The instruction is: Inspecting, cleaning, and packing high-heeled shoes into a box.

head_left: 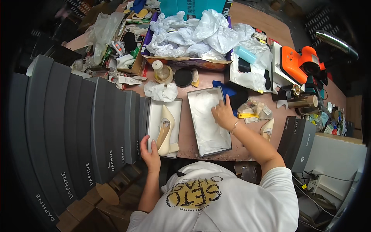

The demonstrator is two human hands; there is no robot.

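Observation:
A cream block-heeled shoe (165,133) lies on its side in a narrow white-lined grey shoe box (176,116). My left hand (150,156) grips that box's near left edge, thumb on the inner side by the shoe, fingers outside. To the right stands a second grey shoe box (192,116), lined with white tissue paper (208,129). Over its right side reaches my right hand (224,115), fingers outstretched and touching the tissue. Another cream shoe (267,129) rests on the table beyond my right forearm.
Stacked dark grey shoe boxes (104,127) wall off the left side; more boxes (297,143) stand at right. At the back is a carton (187,62) of crumpled tissue. A jar (163,73), a black round lid (183,77), a yellow-handled tool (248,115) and an orange device (297,63) surround the work area.

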